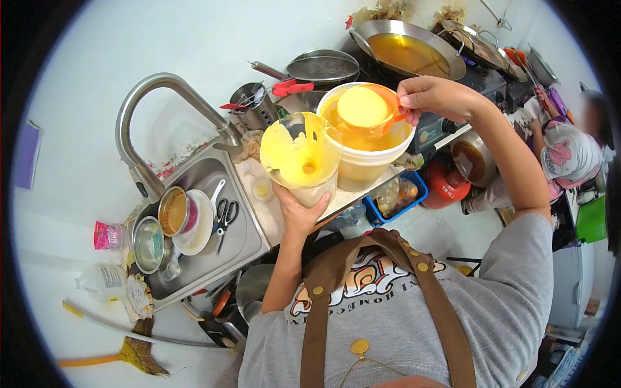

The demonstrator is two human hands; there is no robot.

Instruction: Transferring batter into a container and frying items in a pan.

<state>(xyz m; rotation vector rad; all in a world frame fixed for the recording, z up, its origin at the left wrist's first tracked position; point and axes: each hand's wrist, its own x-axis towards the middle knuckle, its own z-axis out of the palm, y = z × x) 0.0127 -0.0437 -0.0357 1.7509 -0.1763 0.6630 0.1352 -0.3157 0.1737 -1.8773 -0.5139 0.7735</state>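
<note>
My left hand (pixel 303 211) is wrapped around the lower part of a clear plastic container (pixel 301 157), which is tilted and streaked inside with thick yellow liquid. My right hand (pixel 422 101) grips the handle of an orange plastic cup (pixel 384 116) full of the yellow liquid (pixel 364 106). The cup is at the mouth of a white plastic bucket (pixel 366 157), whose inner wall is coated with the same yellow. Cup and container are side by side, the container nearer the sink. How much the bucket holds is partly hidden by the cup.
Left is a steel sink (pixel 242 228) with bowls, a plate and scissors (pixel 225 213) under a curved faucet (pixel 155 82). Behind stand a strainer (pixel 322 65) and a wok of oil (pixel 407 51). A blue basket (pixel 419 189) and red gas cylinder (pixel 444 186) sit below. Another person (pixel 570 150) works at right.
</note>
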